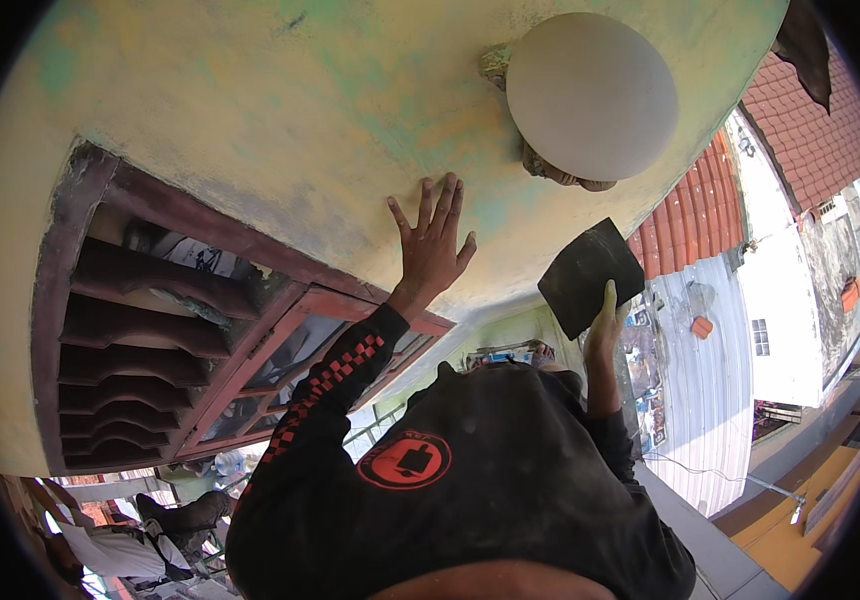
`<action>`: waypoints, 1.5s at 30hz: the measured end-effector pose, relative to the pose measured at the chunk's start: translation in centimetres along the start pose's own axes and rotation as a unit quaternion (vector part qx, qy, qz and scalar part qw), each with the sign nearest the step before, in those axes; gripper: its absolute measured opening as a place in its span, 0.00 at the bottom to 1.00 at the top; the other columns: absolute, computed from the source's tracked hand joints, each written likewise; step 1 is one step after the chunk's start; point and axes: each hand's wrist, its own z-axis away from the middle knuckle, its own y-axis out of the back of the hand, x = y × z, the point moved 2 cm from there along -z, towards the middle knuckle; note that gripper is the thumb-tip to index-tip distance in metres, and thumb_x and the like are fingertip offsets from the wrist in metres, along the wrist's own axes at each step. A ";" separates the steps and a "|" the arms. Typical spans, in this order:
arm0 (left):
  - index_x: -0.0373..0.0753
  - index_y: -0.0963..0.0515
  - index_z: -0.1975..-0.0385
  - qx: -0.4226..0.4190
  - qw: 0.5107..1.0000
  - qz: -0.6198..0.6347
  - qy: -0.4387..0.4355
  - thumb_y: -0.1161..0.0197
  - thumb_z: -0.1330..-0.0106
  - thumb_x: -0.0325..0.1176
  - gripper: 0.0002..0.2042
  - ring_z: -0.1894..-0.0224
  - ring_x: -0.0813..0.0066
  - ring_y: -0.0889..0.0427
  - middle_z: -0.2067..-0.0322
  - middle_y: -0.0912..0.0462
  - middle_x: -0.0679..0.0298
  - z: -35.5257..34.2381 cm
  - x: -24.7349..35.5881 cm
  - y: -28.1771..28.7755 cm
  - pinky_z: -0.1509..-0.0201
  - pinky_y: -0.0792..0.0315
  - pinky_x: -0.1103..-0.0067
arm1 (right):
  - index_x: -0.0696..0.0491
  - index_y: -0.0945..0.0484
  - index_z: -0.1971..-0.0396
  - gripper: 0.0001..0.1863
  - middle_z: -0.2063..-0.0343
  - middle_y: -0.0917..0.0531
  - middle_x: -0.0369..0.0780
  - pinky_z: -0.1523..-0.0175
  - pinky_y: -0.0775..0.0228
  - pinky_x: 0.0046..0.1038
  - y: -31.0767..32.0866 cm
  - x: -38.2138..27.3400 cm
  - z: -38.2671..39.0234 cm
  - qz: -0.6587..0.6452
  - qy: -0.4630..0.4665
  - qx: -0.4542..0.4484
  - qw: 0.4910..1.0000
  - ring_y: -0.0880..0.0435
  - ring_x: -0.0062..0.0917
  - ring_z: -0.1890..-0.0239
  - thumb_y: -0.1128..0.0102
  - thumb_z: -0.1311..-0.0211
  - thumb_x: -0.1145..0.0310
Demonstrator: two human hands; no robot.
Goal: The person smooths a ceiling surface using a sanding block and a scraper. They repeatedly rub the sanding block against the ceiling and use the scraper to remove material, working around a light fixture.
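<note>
My left hand [430,235] lies spread on the mottled yellow-green painted wall [270,95], below and left of a round white wall lamp [590,95]. To its right my right hand [605,325] holds a bent black square sheet [587,270], thumb on its face, just below the lamp. The sheet is in front of the edge of the painted wall; whether it touches it I cannot tell. Both my forearms are in dark sleeves, the left one with a red checked band.
A maroon wooden window [205,215] with louvred slats fills the left. At lower left a person [110,545] in a white top is partly visible. Tiled roofs [810,120], a corrugated metal roof [710,380] and a pale building [780,280] lie beyond the wall's edge at right.
</note>
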 end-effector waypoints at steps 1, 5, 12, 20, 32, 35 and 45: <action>0.35 0.48 0.24 0.008 1.000 0.010 0.018 0.41 0.34 0.47 0.41 0.21 0.43 0.61 0.23 0.50 0.53 0.8 0.0 0.8 0.29 0.75 0.32 | 0.65 0.36 0.32 0.27 0.37 0.27 0.51 0.34 0.35 0.35 -0.2 -0.2 0.5 0.040 0.035 0.004 0.999 0.28 0.36 0.36 0.52 0.21 0.62; 0.34 0.49 0.24 0.123 0.972 0.192 0.053 0.43 0.31 0.42 0.38 0.21 0.42 0.60 0.23 0.50 0.49 1.6 -0.5 5.5 0.24 0.69 0.41 | 0.66 0.28 0.39 0.24 0.45 0.20 0.48 0.38 0.32 0.32 -0.1 0.3 0.4 0.077 0.086 -0.025 0.993 0.22 0.32 0.43 0.50 0.21 0.61; 0.32 0.45 0.26 -0.045 0.801 0.570 0.177 0.44 0.26 0.40 0.33 0.27 0.52 0.35 0.31 0.33 0.42 5.7 3.4 6.7 0.26 0.43 0.64 | 0.62 0.26 0.41 0.20 0.50 0.18 0.39 0.45 0.28 0.26 -4.6 -3.8 3.5 -0.038 -0.003 -0.241 0.970 0.21 0.22 0.49 0.48 0.22 0.62; 0.31 0.42 0.27 -0.019 0.805 0.568 0.169 0.45 0.24 0.38 0.30 0.24 0.50 0.43 0.28 0.39 0.44 7.5 2.9 5.2 0.24 0.47 0.63 | 0.64 0.33 0.34 0.23 0.38 0.26 0.47 0.36 0.32 0.32 -7.1 -1.5 5.0 0.164 0.200 -0.325 0.910 0.27 0.32 0.37 0.50 0.22 0.70; 0.33 0.40 0.30 0.431 0.898 0.081 -0.040 0.51 0.25 0.38 0.26 0.24 0.36 0.47 0.31 0.36 0.43 2.7 -7.8 17.1 0.23 0.58 0.43 | 0.51 0.28 0.34 0.34 0.26 0.38 0.48 0.24 0.65 0.65 -20.1 -4.2 8.6 0.247 0.543 -0.162 0.786 0.50 0.53 0.22 0.43 0.46 0.78; 0.31 0.43 0.28 0.512 0.854 -0.036 -0.085 0.52 0.23 0.41 0.28 0.26 0.43 0.40 0.31 0.38 0.43 1.5 -9.9 19.5 0.22 0.66 0.42 | 0.50 0.30 0.32 0.35 0.25 0.40 0.47 0.24 0.68 0.64 -24.7 -1.6 7.1 0.275 0.507 -0.151 0.803 0.53 0.52 0.22 0.44 0.45 0.77; 0.41 0.48 0.24 0.360 0.918 -0.153 0.063 0.51 0.24 0.50 0.33 0.22 0.32 0.68 0.24 0.52 0.40 2.1 -12.8 17.5 0.26 0.75 0.39 | 0.52 0.32 0.30 0.39 0.26 0.42 0.53 0.26 0.74 0.70 -32.5 -9.2 6.4 0.258 0.491 -0.070 0.829 0.58 0.60 0.22 0.41 0.48 0.72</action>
